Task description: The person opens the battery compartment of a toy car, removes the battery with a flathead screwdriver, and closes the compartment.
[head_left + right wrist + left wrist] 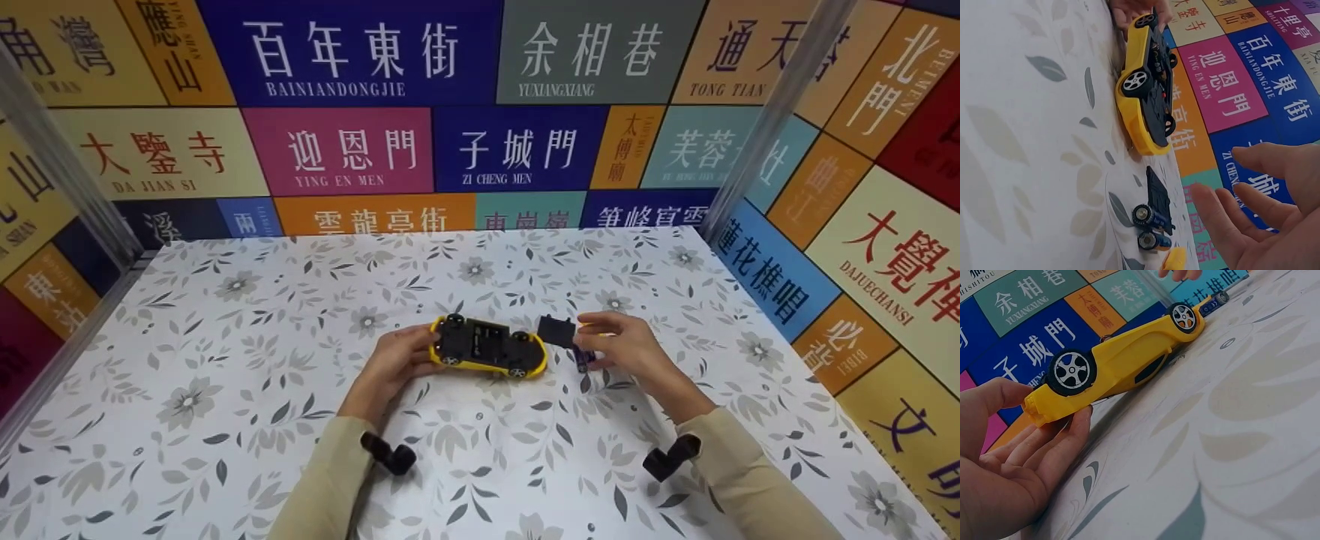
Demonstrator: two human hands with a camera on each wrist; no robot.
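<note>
A yellow toy car (pixel 491 349) lies upside down on the table, its black underside up and its battery compartment (pixel 488 342) uncovered. My left hand (pixel 1022 455) pinches one end of the car between thumb and fingers. Just past the car's other end lies a flat black battery cover (pixel 1158 197). Two dark blue batteries (pixel 1155 241) rest side by side next to the cover. Above them hovers my right hand (pixel 1266 208), its fingers spread and holding nothing. A small yellow object (pixel 1174 260) sits by the batteries, cut off by the right wrist view's edge.
A white tabletop (pixel 240 420) with a grey leaf and flower pattern lies under everything. Panels with coloured signs (pixel 337 150) stand along the back and both sides. A black wrist camera (pixel 390 454) is strapped to each sleeve.
</note>
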